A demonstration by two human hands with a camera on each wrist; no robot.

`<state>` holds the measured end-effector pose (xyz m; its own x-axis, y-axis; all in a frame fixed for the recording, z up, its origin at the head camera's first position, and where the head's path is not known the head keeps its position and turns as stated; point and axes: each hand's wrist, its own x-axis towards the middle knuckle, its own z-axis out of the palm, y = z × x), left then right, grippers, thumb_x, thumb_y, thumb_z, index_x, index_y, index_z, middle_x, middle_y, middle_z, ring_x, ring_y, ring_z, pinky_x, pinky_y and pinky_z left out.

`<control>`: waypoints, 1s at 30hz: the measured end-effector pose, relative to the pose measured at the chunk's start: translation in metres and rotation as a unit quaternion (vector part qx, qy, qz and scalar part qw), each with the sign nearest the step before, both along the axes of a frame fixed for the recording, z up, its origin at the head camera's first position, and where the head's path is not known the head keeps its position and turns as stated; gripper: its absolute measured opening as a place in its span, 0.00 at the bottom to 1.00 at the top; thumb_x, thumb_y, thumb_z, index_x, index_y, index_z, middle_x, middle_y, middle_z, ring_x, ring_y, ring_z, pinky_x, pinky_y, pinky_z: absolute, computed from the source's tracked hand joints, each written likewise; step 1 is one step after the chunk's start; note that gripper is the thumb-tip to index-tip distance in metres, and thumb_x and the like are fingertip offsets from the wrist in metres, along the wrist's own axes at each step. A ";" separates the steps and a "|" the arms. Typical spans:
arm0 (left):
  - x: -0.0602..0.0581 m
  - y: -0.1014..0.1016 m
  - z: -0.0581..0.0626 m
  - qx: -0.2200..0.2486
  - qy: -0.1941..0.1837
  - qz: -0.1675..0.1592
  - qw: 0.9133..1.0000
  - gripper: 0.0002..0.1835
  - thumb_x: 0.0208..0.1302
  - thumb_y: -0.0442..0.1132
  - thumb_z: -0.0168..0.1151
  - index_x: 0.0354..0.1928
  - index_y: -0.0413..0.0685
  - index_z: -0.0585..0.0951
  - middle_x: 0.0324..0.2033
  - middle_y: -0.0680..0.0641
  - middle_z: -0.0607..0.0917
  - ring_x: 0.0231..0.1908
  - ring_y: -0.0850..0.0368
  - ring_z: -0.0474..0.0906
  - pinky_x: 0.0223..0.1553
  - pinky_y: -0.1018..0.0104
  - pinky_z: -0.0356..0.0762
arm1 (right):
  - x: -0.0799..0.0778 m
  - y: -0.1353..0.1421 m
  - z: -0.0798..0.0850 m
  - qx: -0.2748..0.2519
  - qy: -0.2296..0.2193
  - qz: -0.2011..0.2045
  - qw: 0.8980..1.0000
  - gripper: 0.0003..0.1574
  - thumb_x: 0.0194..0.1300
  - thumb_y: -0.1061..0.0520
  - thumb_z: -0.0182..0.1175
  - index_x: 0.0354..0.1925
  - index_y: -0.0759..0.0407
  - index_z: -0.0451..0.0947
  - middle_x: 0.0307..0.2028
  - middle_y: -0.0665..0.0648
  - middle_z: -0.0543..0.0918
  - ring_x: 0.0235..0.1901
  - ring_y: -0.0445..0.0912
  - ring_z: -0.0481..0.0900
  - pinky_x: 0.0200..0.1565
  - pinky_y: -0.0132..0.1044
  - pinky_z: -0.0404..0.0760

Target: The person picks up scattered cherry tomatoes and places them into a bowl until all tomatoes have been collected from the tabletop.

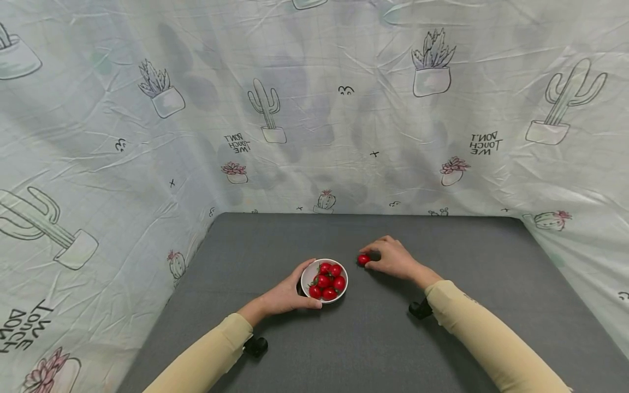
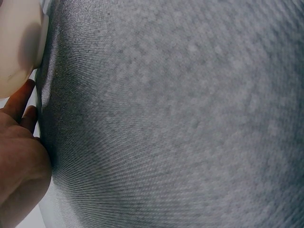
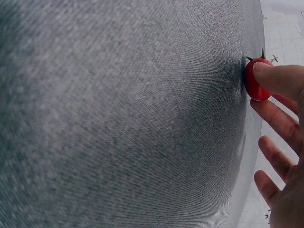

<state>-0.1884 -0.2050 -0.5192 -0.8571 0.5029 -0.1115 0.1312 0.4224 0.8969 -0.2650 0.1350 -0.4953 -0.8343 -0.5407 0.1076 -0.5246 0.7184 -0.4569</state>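
A small white bowl (image 1: 305, 277) stands on the grey table, with several red cherry tomatoes (image 1: 322, 281) inside. My left hand (image 1: 285, 295) holds the bowl from its left side, thumb at the near rim and fingers around the far side. In the left wrist view, part of the bowl (image 2: 19, 42) shows above the fingers (image 2: 21, 102). To the right of the bowl, my right hand (image 1: 393, 258) pinches a single cherry tomato (image 3: 259, 85) between thumb and fingers. This tomato has a green stem and is at or just above the tabletop; its other fingers spread loosely.
The grey cloth-covered table (image 1: 324, 349) reaches back to a pale curtain (image 1: 314, 120) printed with potted cacti. More curtain hangs along the left and right sides. A black wrist strap mount (image 1: 256, 346) sits under the left sleeve, another black mount (image 1: 420, 309) under the right.
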 end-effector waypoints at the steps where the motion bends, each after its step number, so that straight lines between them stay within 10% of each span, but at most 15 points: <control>1: 0.000 0.000 -0.001 0.000 0.001 0.000 1.000 0.59 0.55 0.55 0.79 0.81 0.66 0.50 0.75 0.50 0.60 0.72 0.51 0.58 0.69 0.42 0.55 | 0.000 0.000 0.000 0.001 0.001 0.000 1.000 0.22 0.66 0.51 0.71 0.58 0.50 0.85 0.55 0.53 0.85 0.63 0.60 0.69 0.64 0.67 0.60; 30: 0.012 0.001 -0.005 0.011 0.002 0.001 1.000 0.62 0.53 0.53 0.81 0.82 0.61 0.49 0.75 0.49 0.59 0.73 0.50 0.57 0.69 0.43 0.56 | 0.019 0.003 0.011 -0.027 0.025 -0.005 0.999 0.18 0.67 0.52 0.70 0.55 0.47 0.87 0.51 0.47 0.86 0.61 0.56 0.70 0.63 0.64 0.62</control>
